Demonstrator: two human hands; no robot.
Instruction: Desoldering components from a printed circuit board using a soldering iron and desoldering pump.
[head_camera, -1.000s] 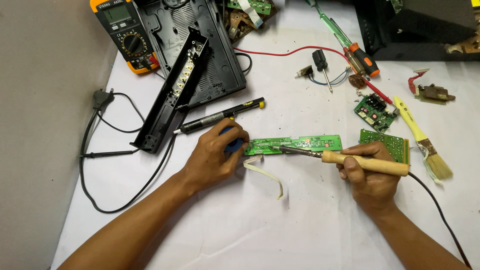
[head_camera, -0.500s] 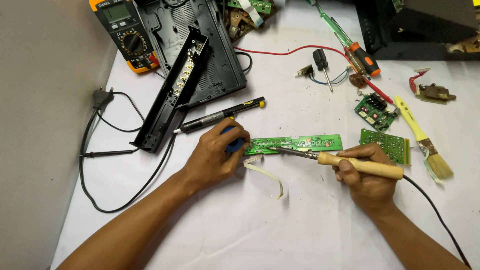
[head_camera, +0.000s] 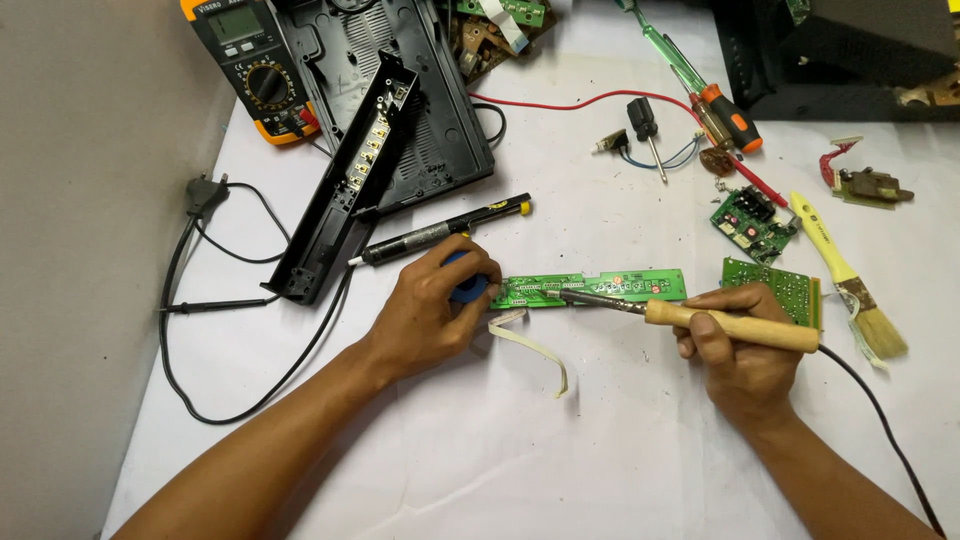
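so right hand (head_camera: 742, 352) is clamped round the wooden handle of a soldering iron (head_camera: 700, 318), tip touching the long green circuit board (head_camera: 592, 289) lying flat on the white sheet (head_camera: 560, 450) mid-table. left hand (head_camera: 432, 310) has fingers curled shut on a blue object (head_camera: 468, 285) at the board's left end. white ribbon cable (head_camera: 530, 345) just below, black desoldering pump (head_camera: 440, 232) just above, paintbrush (head_camera: 850, 285) to the right.

Near side: bare white table (head_camera: 600, 450) between the forearms; only a loose ribbon cable (head_camera: 530, 345) lies there.
Left: looping black cord (head_camera: 200, 350).
Far side: desoldering pump (head_camera: 440, 232), black casing (head_camera: 400, 110), multimeter (head_camera: 255, 65) crowd the way.
Right: small circuit boards (head_camera: 755, 222), paintbrush (head_camera: 850, 280), screwdrivers (head_camera: 690, 80).
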